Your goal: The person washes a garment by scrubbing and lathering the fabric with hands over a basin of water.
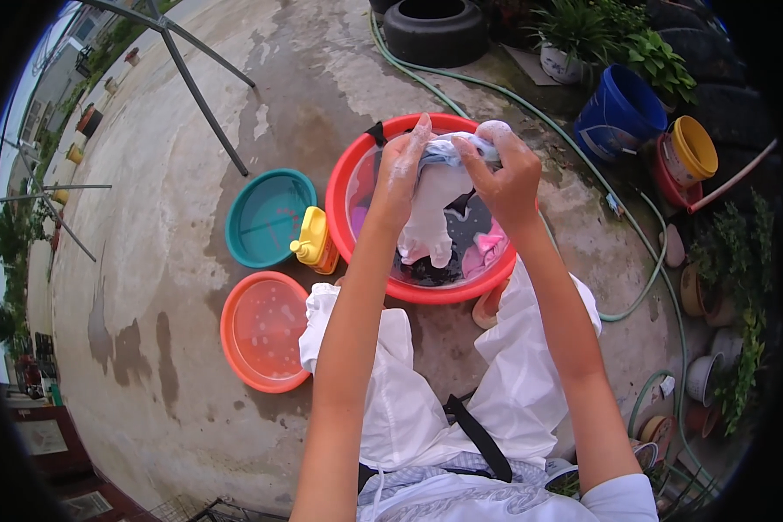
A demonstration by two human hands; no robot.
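Observation:
Between my two hands a wet, pale blue and white cloth garment (445,151) is stretched above a large red plastic basin (339,243). My left hand (401,166) grips its left end, and suds cover the thumb. At the other end my right hand (504,171) pinches the fabric, with foam on the knuckles. A whitish sheer part (436,212) of the cloth hangs down toward the water. Inside the basin, dark cloth lies under sudsy water, and a pink cloth (485,251) rests at the right side. Something purple shows at the left wall, partly hidden by my left forearm.
Left of the red basin stand a yellow detergent jug (316,241), a teal basin (271,218) and an orange basin (265,333), both holding water. A green hose (561,134) curves along the right, near a blue bucket (616,114), a yellow bucket (691,150) and potted plants. A metal frame leg (202,98) stands upper left.

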